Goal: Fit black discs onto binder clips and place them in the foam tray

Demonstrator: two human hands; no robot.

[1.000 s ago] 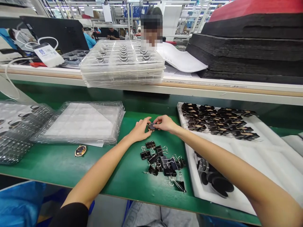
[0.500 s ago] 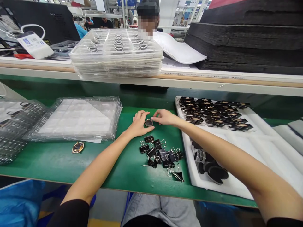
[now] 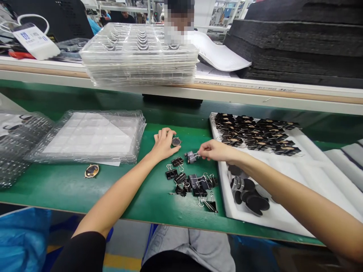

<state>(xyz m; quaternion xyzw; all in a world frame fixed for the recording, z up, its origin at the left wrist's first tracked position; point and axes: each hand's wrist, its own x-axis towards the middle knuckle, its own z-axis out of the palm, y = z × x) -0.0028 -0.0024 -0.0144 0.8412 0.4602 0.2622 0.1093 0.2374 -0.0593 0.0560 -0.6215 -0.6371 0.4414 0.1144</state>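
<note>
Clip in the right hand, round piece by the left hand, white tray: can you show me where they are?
Clip [image 3: 191, 157], head view: on its body.
Round piece [image 3: 176, 141], head view: on its dark face.
White tray [image 3: 297, 166], head view: on a bare part.

Print on the white tag [image 3: 36, 40] and shelf edge [image 3: 210, 90] cannot be read

Black left sleeve [image 3: 81, 251]; grey trousers [image 3: 211, 243]

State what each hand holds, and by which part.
Right hand: a binder clip, by its wire handle. Left hand: at a round piece; hold unclear.
</note>
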